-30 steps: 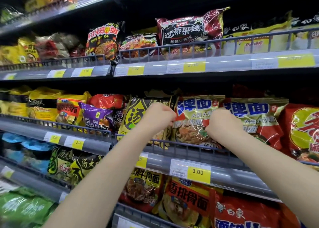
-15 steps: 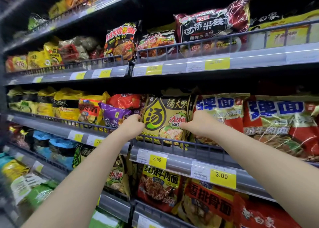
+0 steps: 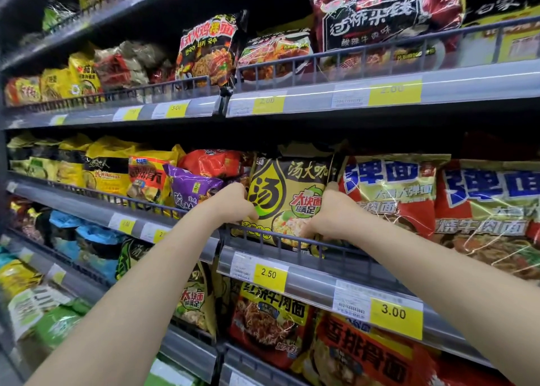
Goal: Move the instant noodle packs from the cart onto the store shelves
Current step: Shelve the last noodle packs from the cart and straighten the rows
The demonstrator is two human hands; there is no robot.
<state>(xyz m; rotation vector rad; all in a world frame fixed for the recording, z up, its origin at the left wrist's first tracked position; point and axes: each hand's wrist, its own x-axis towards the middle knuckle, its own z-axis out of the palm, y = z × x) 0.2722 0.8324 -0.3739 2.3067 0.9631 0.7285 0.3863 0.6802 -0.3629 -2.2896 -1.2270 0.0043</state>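
A yellow and black noodle pack (image 3: 289, 198) stands upright on the middle shelf (image 3: 315, 271), behind the wire rail. My left hand (image 3: 233, 206) grips its left edge and my right hand (image 3: 327, 214) grips its lower right edge. Both hands reach over the rail. Red and gold noodle packs (image 3: 391, 192) stand just right of it, a purple pack (image 3: 190, 188) just left. The cart is out of view.
Shelves above and below are filled with noodle packs behind wire rails. Yellow price tags (image 3: 268, 273) reading 2.50 and 3.00 hang on the middle shelf edge. A dark upright post (image 3: 3, 181) bounds the shelving at the left.
Both hands shifted left from the red and gold pack to the yellow and black pack, then slid lower on its edges. The view also turned left and closer.
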